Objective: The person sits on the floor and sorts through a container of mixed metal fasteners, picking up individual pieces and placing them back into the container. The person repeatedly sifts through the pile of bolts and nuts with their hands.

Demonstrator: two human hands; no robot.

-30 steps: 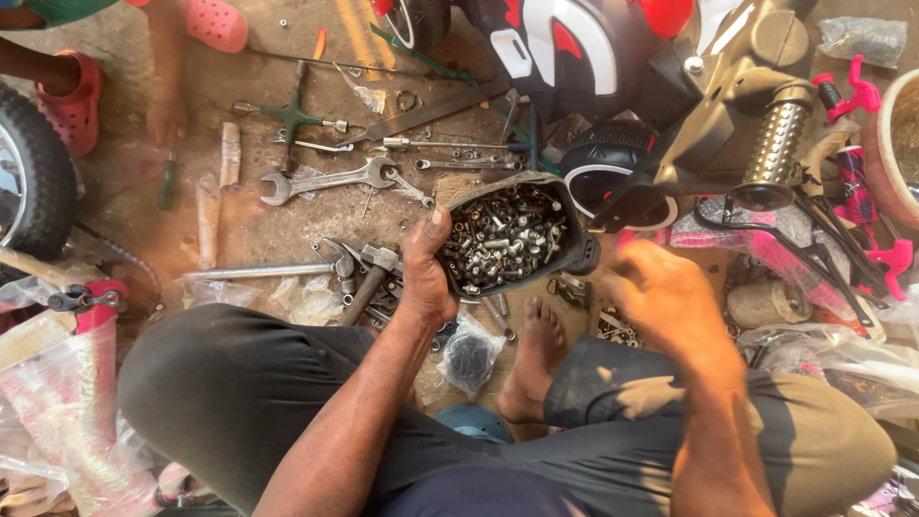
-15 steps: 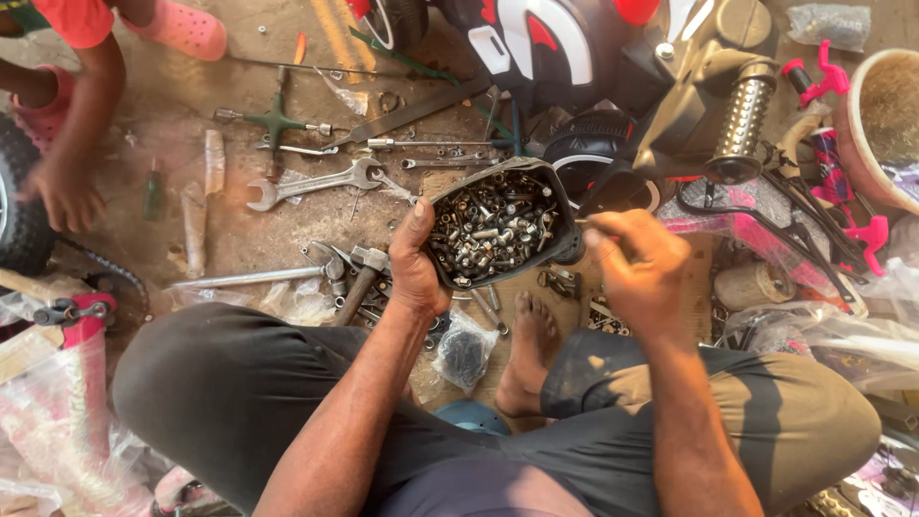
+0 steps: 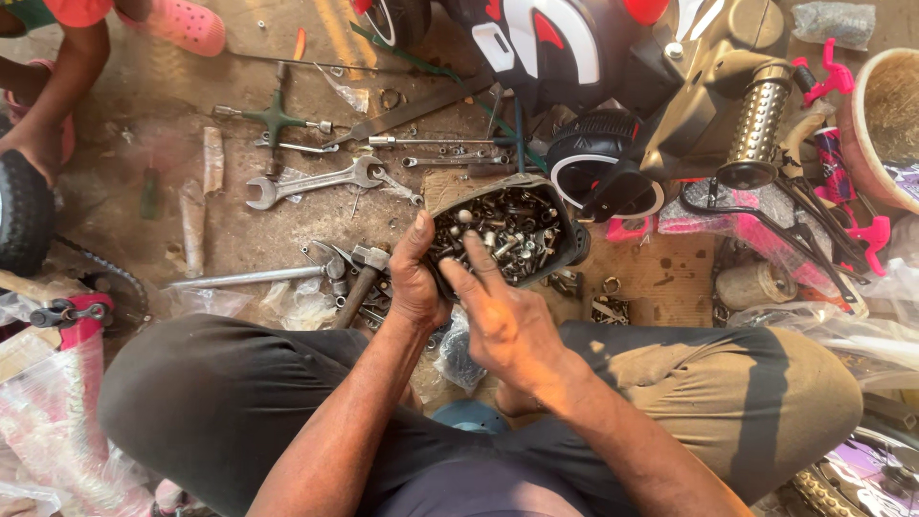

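- The fingers (image 3: pixel 476 271) of the right hand (image 3: pixel 507 321) are stretched out and reach into the black tray (image 3: pixel 565 225); the tips touch the metal pieces, and it is not possible to tell if they pinch any piece.
- The fingers of the left hand (image 3: pixel 416 278) are closed around the near left edge of the black tray, with the thumb on its rim, and keep it tilted toward the person.
- The black tray is above the floor (image 3: pixel 144 230), just in front of the person's knees, and is full of small bolts and nuts (image 3: pixel 512 235) in silver colour.
- On the floor to the left of the tray lie a big spanner (image 3: pixel 311 182), a cross wrench (image 3: pixel 275 117) and a hammer (image 3: pixel 362 273).
- Behind the tray stands a toy vehicle (image 3: pixel 593 57) with a small black wheel (image 3: pixel 598 163).
- At the right edge is a round basket (image 3: pixel 876 124); its content is not clear.
- At the top left is another person's arm (image 3: pixel 57 105).
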